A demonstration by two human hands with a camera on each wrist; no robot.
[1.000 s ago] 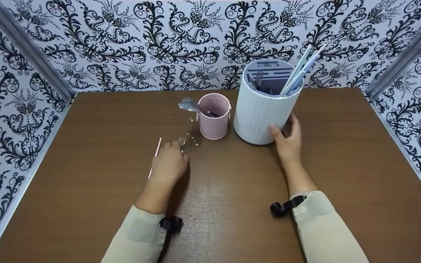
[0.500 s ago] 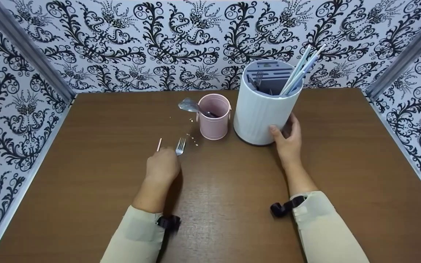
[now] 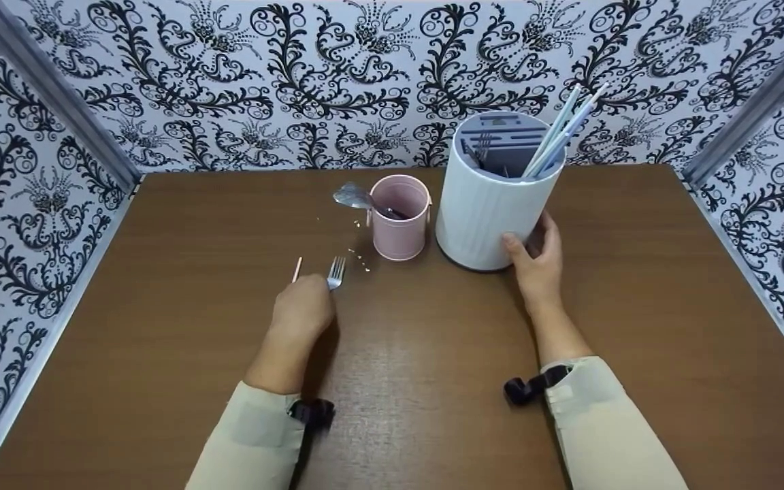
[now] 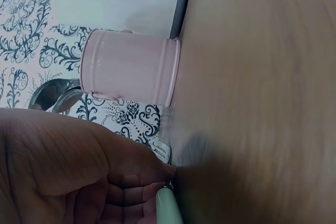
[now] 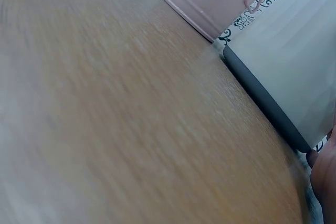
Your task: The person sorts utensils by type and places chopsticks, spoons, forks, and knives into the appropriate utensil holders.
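In the head view my left hand (image 3: 302, 306) is low over the table and pinches a fork (image 3: 337, 272), whose tines point away from me. The left wrist view shows the fork's pale green handle (image 4: 168, 207) beside the thumb and fingertips. A thin pink stick (image 3: 297, 269) lies just left of the fork, its lower part hidden by the hand. My right hand (image 3: 540, 265) grips the lower right side of a white utensil holder (image 3: 487, 218), thumb in front and fingers behind. The holder stands upright with a fork and several pale sticks in its grey-blue top.
Left of the holder stands a small pink bucket (image 3: 399, 235) with a metal utensil (image 3: 354, 196) leaning out over its rim. Small white crumbs (image 3: 359, 258) lie on the brown table (image 3: 419, 381). Patterned walls (image 3: 365, 82) enclose the back and sides.
My left hand has drawn back slightly toward me and left, leaving more of the fork's head in sight. The right hand and the holder have stayed put.
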